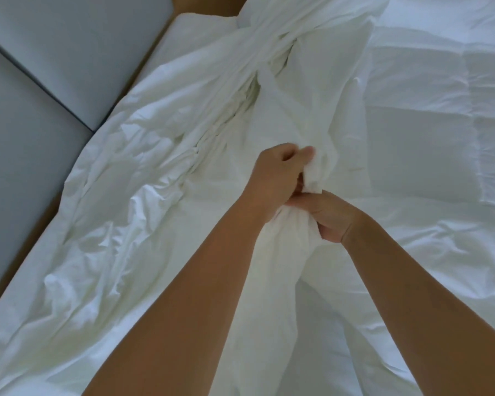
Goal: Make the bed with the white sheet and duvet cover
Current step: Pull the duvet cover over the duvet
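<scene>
Head view puts the duvet cover [160, 155] right under us, a crumpled white heap lying across the left half of the bed, with a tight rope of folds running from the far end down to our hands. Its left edge hangs over the thin brown strip of bed frame [152, 52], and beyond that the grey floor [40, 81] gives us open room along that whole side. To the right the quilted duvet [429, 115] lies flatter, and it runs out of the picture on the right. Both of our arms reach forward from the bottom edge and meet at the middle. Our left hand [277, 178] sits slightly further out, fingers curled and thumb pressed on a wad of the cover. Our right hand [329, 215] is just below it and touching it, fist closed round the same bunch, with cloth trailing down between our forearms. Our fingertips are buried in the fabric, so we cannot see how deep the grip goes. White on white, we cannot tell where cover ends and sheet begins.
</scene>
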`<action>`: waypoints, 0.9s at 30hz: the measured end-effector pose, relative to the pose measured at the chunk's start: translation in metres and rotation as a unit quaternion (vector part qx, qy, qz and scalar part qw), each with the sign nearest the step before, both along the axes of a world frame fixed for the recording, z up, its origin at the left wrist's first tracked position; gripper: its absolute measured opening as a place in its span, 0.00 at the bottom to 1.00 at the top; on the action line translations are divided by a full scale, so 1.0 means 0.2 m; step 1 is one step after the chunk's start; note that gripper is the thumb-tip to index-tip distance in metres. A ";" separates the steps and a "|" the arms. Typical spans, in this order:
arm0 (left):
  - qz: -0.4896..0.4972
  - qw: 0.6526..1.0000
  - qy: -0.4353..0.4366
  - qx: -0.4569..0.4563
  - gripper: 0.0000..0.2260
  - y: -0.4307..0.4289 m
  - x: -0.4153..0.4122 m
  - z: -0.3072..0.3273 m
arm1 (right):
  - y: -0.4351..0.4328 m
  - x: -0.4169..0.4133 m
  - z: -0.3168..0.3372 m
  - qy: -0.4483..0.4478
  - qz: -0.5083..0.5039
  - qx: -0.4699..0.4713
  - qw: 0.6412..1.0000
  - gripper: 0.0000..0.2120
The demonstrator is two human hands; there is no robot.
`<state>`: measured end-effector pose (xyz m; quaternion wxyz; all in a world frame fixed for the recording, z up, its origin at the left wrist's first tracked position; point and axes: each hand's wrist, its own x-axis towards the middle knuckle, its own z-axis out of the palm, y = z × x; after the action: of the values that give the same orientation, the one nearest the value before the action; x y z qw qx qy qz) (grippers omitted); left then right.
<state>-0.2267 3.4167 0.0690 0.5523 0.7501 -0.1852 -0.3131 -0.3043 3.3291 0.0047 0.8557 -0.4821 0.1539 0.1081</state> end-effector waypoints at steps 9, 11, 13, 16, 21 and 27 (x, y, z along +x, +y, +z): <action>0.011 0.952 0.252 0.176 0.23 0.04 0.00 -0.16 | -0.07 -0.08 0.01 0.043 -0.060 0.018 0.997 0.19; 0.012 0.971 0.145 0.187 0.11 0.00 0.03 -0.14 | -0.07 -0.08 0.04 0.052 -0.016 -0.013 0.998 0.20; -0.014 0.979 -0.005 0.205 0.09 -0.03 0.07 -0.12 | -0.08 -0.07 0.07 0.068 0.023 -0.054 0.996 0.20; -0.074 0.989 -0.049 0.115 0.11 -0.06 0.05 -0.02 | -0.04 -0.04 0.08 0.088 0.085 -0.131 0.984 0.18; -0.002 0.997 0.082 0.008 0.12 0.00 0.03 -0.03 | 0.09 0.01 0.03 0.051 0.023 -0.045 0.997 0.08; 0.010 0.938 0.202 0.282 0.32 0.17 0.05 -0.20 | -0.01 -0.06 -0.05 0.031 -0.163 0.207 0.964 0.13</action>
<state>-0.2171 3.4498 0.0299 0.3469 0.7978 0.0340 -0.4919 -0.3168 3.3273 -0.0051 0.9376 -0.2596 0.2311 0.0121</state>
